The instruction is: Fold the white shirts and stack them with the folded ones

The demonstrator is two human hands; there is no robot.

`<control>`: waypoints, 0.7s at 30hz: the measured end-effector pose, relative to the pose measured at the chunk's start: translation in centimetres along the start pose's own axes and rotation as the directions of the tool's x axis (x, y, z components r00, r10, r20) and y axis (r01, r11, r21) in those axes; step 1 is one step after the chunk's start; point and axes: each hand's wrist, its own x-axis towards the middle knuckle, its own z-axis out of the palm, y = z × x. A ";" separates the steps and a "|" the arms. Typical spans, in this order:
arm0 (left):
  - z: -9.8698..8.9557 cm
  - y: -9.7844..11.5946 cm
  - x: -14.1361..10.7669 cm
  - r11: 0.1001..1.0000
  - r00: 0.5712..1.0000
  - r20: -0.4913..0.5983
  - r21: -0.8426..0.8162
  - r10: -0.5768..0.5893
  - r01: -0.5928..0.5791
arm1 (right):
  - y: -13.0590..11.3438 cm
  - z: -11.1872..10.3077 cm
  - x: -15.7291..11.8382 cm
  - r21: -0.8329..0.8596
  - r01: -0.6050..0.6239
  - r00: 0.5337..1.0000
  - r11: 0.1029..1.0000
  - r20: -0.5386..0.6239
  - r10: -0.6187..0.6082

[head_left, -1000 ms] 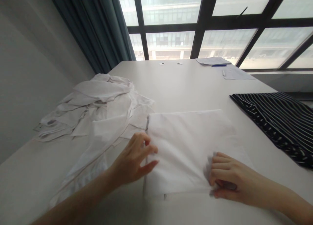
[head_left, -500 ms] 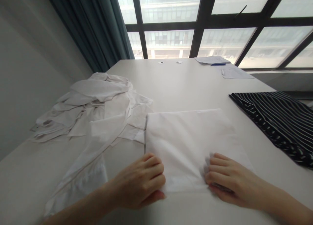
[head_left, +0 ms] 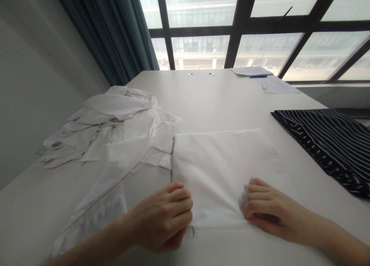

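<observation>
Apparently straightening: folded white cloth flat on the tabletop, dead ahead of you.
Your right hand is clamped on its near edge, creases fanning away; your left hand curls at the near left corner, grip hidden, can't tell. Next move likely calls for even tension. Rumpled white garments left; striped black fabric right.
</observation>
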 end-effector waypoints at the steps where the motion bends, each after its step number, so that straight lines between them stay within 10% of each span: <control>1: -0.1 0.0 0.0 1.000 1.000 -0.012 -0.002 0.010 -0.010 | 0.0 0.0 0.0 0.006 -0.005 1.000 1.000 0.001 0.005; 21: -0.4 0.3 0.4 0.936 0.997 0.018 -0.342 -0.078 0.080 | -0.1 -0.5 0.2 0.062 -0.027 0.999 0.998 0.034 0.025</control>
